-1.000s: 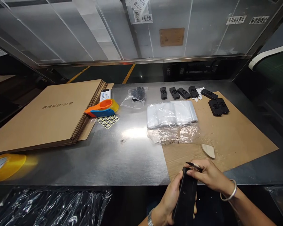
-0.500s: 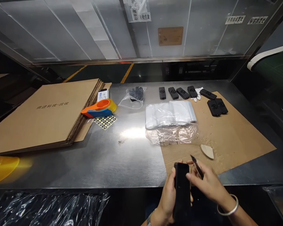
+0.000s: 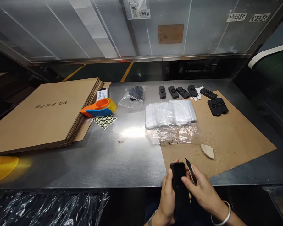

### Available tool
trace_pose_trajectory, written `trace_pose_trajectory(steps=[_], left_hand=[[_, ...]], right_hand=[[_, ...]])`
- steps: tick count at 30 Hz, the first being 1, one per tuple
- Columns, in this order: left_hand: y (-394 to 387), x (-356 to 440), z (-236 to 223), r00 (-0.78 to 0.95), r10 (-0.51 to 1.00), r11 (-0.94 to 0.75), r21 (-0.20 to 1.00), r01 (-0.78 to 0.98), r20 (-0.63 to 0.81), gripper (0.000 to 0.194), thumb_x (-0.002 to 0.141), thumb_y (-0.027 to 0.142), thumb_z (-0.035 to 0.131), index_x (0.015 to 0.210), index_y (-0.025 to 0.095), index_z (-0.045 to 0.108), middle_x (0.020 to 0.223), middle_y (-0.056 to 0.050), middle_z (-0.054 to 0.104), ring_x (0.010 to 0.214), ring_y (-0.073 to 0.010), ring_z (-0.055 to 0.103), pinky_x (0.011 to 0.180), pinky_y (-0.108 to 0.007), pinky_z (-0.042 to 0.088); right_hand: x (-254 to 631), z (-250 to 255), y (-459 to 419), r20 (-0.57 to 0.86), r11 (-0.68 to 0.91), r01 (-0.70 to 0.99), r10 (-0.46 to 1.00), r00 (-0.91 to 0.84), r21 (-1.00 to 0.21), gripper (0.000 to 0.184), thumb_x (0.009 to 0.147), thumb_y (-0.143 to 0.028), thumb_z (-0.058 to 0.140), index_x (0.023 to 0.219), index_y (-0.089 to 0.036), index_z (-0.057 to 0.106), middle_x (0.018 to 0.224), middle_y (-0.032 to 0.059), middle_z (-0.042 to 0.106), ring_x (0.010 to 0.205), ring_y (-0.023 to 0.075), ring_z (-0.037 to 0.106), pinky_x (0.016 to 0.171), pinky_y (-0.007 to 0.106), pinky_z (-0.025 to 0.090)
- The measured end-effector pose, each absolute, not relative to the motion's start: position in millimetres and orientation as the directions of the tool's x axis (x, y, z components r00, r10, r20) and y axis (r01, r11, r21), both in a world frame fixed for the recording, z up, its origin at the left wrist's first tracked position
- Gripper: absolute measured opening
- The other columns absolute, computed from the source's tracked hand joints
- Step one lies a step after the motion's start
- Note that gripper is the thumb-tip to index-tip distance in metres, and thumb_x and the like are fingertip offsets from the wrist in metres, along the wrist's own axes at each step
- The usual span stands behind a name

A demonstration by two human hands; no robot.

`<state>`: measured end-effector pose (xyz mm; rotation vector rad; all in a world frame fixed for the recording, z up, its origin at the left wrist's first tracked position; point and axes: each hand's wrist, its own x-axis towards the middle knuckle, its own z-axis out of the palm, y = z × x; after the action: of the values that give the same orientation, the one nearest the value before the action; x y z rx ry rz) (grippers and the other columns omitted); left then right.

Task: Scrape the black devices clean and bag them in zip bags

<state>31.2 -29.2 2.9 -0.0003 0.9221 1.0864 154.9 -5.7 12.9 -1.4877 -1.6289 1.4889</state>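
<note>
My left hand (image 3: 167, 196) is closed around a long black rectangular case (image 3: 180, 191), held upright just off the table's front edge. In my right hand (image 3: 204, 190) is a slim craft knife (image 3: 191, 171), its dark pointed blade aimed up and to the left. The right thumb rests on the case's face near its right edge. Beyond the hands, a pale wedge-shaped piece (image 3: 207, 151) lies on the brown cardboard sheet (image 3: 240, 135). Several black cases with round emblems (image 3: 182, 92) are set out toward the back of the table.
A pack of clear plastic bags (image 3: 171, 114) lies mid-table. To the left are stacked flat cartons (image 3: 47, 113), an orange and blue tape dispenser (image 3: 99, 107), a sticker sheet (image 3: 105, 121) and a bagged dark item (image 3: 136, 93). Yellow tape (image 3: 4, 169) sits at the front left edge.
My right hand with the knife has shifted left and slightly down, and its thumb now lies on the black case. The left hand and the case have moved slightly left.
</note>
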Motion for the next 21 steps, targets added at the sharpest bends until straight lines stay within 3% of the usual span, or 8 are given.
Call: trace_pose_trajectory(steps=[2,5,9,12,15,17,21], left_hand=[[-26.5,31.5,4.8,0.161,0.762,0.483,0.385,-0.786,-0.627,0.053,0.079,0.05,0.054,0.121,0.018,0.052,0.079,-0.006,0.066,0.069,-0.0196,0.062,0.062,-0.029,0.05],[-23.0,34.1,8.1,0.291,0.729,0.528,0.239,-0.815,-0.619,0.047,0.081,0.053,0.048,0.109,0.017,0.059,0.073,-0.005,0.064,0.061,-0.0169,0.061,0.06,-0.029,0.049],[-19.4,34.1,8.7,0.458,0.643,0.644,0.11,-0.757,-0.614,0.058,0.08,0.062,0.035,0.076,0.011,0.063,0.06,-0.006,0.059,0.046,-0.0135,0.056,0.046,-0.023,0.045],[-16.2,29.0,5.5,0.466,0.595,0.693,0.124,-0.71,-0.654,0.068,0.08,0.065,0.028,0.07,0.006,0.061,0.057,-0.007,0.056,0.039,-0.0105,0.052,0.038,-0.019,0.041],[-13.3,24.3,3.1,0.477,0.58,0.703,0.111,-0.702,-0.661,0.071,0.08,0.066,0.025,0.064,0.005,0.058,0.059,-0.008,0.056,0.038,-0.0084,0.05,0.037,-0.017,0.04],[-12.3,23.6,3.5,0.499,0.58,0.707,0.093,-0.701,-0.644,0.073,0.078,0.069,0.025,0.063,0.006,0.058,0.058,-0.009,0.058,0.038,-0.0088,0.051,0.038,-0.017,0.04],[-12.9,27.1,7.9,0.43,0.616,0.658,0.13,-0.742,-0.66,0.069,0.081,0.064,0.029,0.07,0.004,0.062,0.052,-0.009,0.058,0.041,-0.0116,0.055,0.041,-0.018,0.042]], right_hand=[[154.8,17.2,-13.0,-0.342,-0.25,0.285,0.876,-0.34,-0.925,0.028,0.083,-0.035,0.052,0.105,-0.019,0.047,0.084,0.0014,0.053,0.079,0.0148,0.051,0.074,0.027,0.045],[156.4,22.7,-22.7,-0.375,-0.351,0.135,0.828,-0.418,-0.926,0.054,0.08,-0.031,0.055,0.129,-0.024,0.033,0.107,0.0051,0.051,0.097,0.0171,0.051,0.087,0.031,0.044],[164.1,28.3,-31.6,-0.357,-0.333,0.136,0.821,-0.446,-0.933,0.072,0.074,-0.029,0.061,0.137,-0.025,0.028,0.117,0.0075,0.045,0.104,0.0205,0.047,0.092,0.034,0.041],[173.2,28.1,-35.8,-0.374,-0.356,0.129,0.8,-0.469,-0.925,0.072,0.074,-0.03,0.061,0.138,-0.029,0.029,0.103,0.0046,0.047,0.082,0.0157,0.049,0.078,0.031,0.045],[179.6,24.0,-37.1,-0.378,-0.352,0.142,0.823,-0.425,-0.925,0.058,0.08,-0.034,0.057,0.134,-0.029,0.036,0.089,0.0016,0.048,0.072,0.0123,0.045,0.074,0.03,0.044],[179.5,22.0,-36.5,-0.346,-0.301,0.174,0.858,-0.38,-0.938,0.049,0.083,-0.036,0.054,0.129,-0.028,0.041,0.091,0.0018,0.049,0.07,0.0113,0.044,0.073,0.029,0.045],[170.2,21.4,-34.0,-0.27,-0.146,0.313,0.874,-0.405,-0.939,0.054,0.079,-0.034,0.059,0.128,-0.029,0.038,0.105,0.0038,0.049,0.077,0.0129,0.05,0.066,0.025,0.046]])
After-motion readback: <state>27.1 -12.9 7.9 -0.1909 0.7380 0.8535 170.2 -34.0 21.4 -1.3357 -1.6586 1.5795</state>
